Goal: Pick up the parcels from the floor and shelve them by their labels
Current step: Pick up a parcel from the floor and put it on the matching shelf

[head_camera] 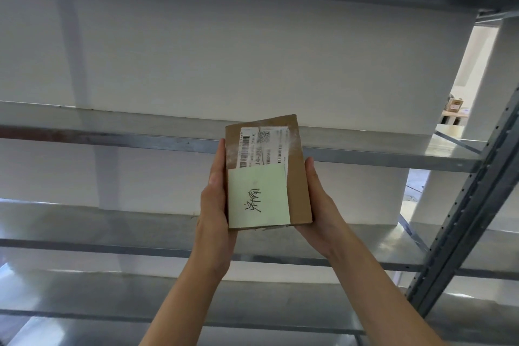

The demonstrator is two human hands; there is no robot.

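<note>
Brown cardboard parcel (297,191); white barcoded label (264,149); pale green note (257,196), black handwriting; grey metal shelving (112,132).

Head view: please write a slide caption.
Both hands, left and right, hold a labelled cardboard parcel before metal shelves.

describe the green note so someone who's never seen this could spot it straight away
In front of the grey metal shelving, two hands hold up a brown cardboard parcel. The pale green note covers its lower left face, just below the white barcode label, and alone bears handwritten black characters.
</note>
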